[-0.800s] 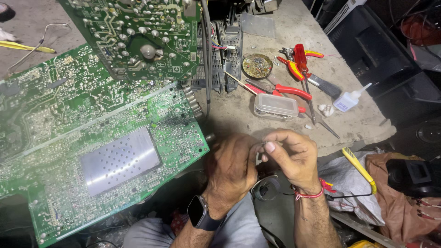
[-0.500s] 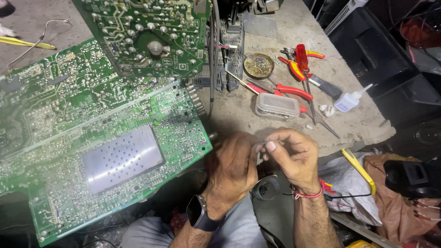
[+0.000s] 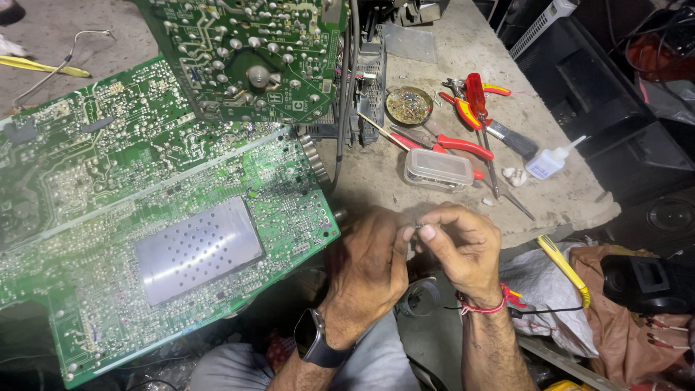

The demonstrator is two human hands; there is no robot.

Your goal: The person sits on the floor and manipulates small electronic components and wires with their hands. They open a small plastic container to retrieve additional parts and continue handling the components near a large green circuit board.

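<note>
The right hand (image 3: 463,246) is curled, its thumb and forefinger pinched on a tiny dark part (image 3: 418,226) that is too small to make out; it may be a little electronic piece. A red thread band (image 3: 483,307) circles that wrist. The left hand (image 3: 369,268) meets it from the other side, fingers bent in and touching the same small part, so both hands grip it together, just off the near edge of the workbench (image 3: 434,43) and above the person's lap. A dark watch (image 3: 317,340) sits on the left wrist.

Just beside the left hand lies a large green circuit board (image 3: 108,181), solder side up, with a grey perforated metal plate (image 3: 197,247) fixed to it. A second green circuit board (image 3: 246,51) stands tilted behind it, overlapping its far edge.

On the bench beyond the hands sits a small clear plastic box (image 3: 438,166), with red-handled pliers (image 3: 441,143) touching its far side. Farther back are a round tin (image 3: 409,105) of small bits, a red-handled screwdriver (image 3: 476,94), a brush (image 3: 510,137) and a small white squeeze bottle (image 3: 548,161).

To the right of the right hand, below the bench edge, a yellow-handled tool (image 3: 563,264) rests on a white plastic bag (image 3: 546,289), near a brown cloth (image 3: 622,326).
</note>
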